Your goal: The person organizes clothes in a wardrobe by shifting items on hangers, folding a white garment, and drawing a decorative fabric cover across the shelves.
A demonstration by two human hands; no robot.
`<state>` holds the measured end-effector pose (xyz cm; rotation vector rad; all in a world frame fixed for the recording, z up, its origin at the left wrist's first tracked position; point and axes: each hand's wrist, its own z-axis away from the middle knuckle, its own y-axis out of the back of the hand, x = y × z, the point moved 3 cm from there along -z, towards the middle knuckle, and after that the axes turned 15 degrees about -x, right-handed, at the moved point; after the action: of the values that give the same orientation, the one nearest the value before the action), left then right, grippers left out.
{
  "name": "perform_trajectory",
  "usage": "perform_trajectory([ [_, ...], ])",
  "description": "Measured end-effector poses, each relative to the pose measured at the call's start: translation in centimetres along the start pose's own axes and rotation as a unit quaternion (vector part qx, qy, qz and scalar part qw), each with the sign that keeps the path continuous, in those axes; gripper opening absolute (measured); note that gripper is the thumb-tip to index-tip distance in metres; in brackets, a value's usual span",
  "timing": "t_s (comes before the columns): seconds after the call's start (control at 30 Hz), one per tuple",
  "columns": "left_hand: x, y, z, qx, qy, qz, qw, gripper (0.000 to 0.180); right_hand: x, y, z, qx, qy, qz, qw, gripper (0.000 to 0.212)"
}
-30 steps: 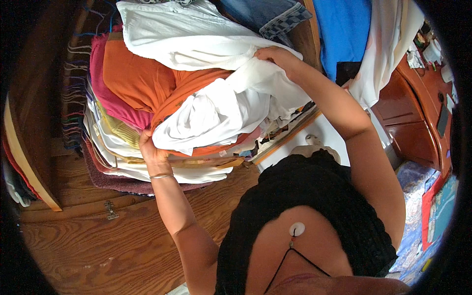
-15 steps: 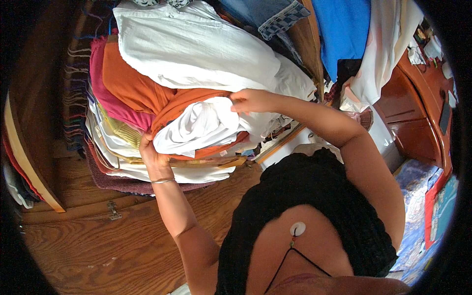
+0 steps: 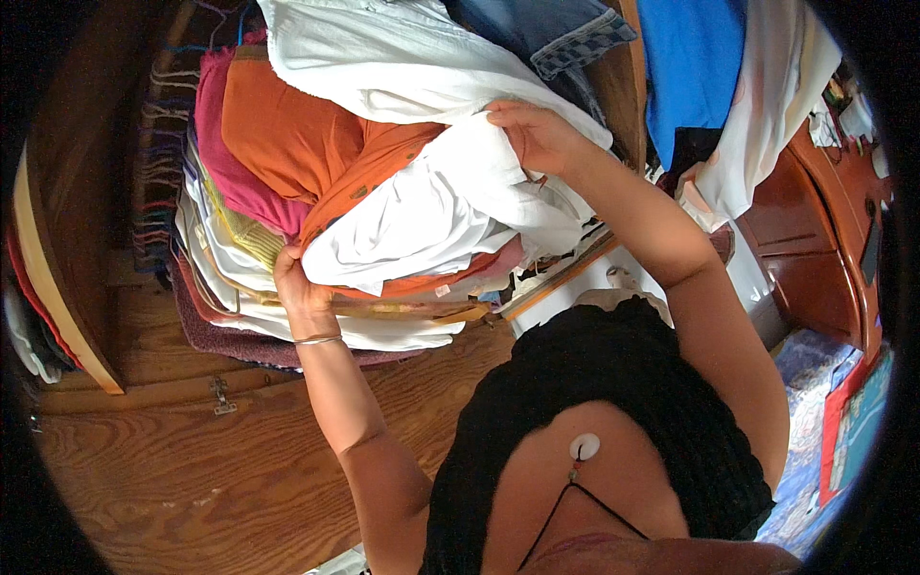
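Far left, a wooden cabinet door (image 3: 57, 278) stands open, with a fringed scarf edge (image 3: 158, 182) hanging just inside it. Next comes the stack of folded clothes (image 3: 240, 278) on a shelf — pink, yellow and white layers with a dark maroon towel (image 3: 230, 340) at the bottom.

The left hand (image 3: 302, 287) presses against the front of the stack, low down. Its fingers (image 3: 287, 264) are curled narrow and tucked between the layers, gripping the edge of the folded pieces just under the orange garment (image 3: 287, 144); a thin bracelet (image 3: 318, 339) sits on the wrist. How far the fingertips go in I cannot tell — cloth hides them.

Middle: a white shirt (image 3: 422, 220) lies bunched on top of the orange garment, spilling over the front of the stack. Above it another white cloth (image 3: 383, 57) drapes across the pile.

The right hand (image 3: 541, 139) is up at the top edge of the white shirt, fingers (image 3: 508, 120) closed in a pinch on a fold of it, thumb underneath, palm facing the pile.

Further right, denim (image 3: 556, 29) lies on top, then a blue cloth (image 3: 690, 67) and a pale hanging garment (image 3: 776, 105). Far right, a reddish wooden piece of furniture (image 3: 815, 249) and patterned bedding (image 3: 815, 383) below it. A wooden board (image 3: 192, 470) fills the lower left.
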<state>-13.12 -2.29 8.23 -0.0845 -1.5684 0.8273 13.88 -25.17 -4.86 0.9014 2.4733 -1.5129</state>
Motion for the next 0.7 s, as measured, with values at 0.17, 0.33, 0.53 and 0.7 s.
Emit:
perform_trajectory([
  [0.17,-0.4,-0.1,0.2,0.006,-0.002,-0.016,1.0,0.05,0.9,-6.7,0.2,0.071,-0.138,0.323,0.934,0.019],
  [0.33,-0.9,-1.0,-0.1,-0.014,0.013,-0.005,1.0,0.052,10.6,-13.6,2.0,-0.094,0.072,0.589,0.8,0.015],
  [0.53,-1.1,-2.3,0.7,0.004,-0.033,-0.095,0.995,0.048,13.6,-14.3,1.2,-0.121,0.164,0.649,0.733,0.011],
  [0.7,-3.3,-5.1,2.8,-0.002,-0.01,-0.257,0.966,0.047,14.8,-14.9,-0.4,-0.114,0.189,0.655,0.722,0.009],
])
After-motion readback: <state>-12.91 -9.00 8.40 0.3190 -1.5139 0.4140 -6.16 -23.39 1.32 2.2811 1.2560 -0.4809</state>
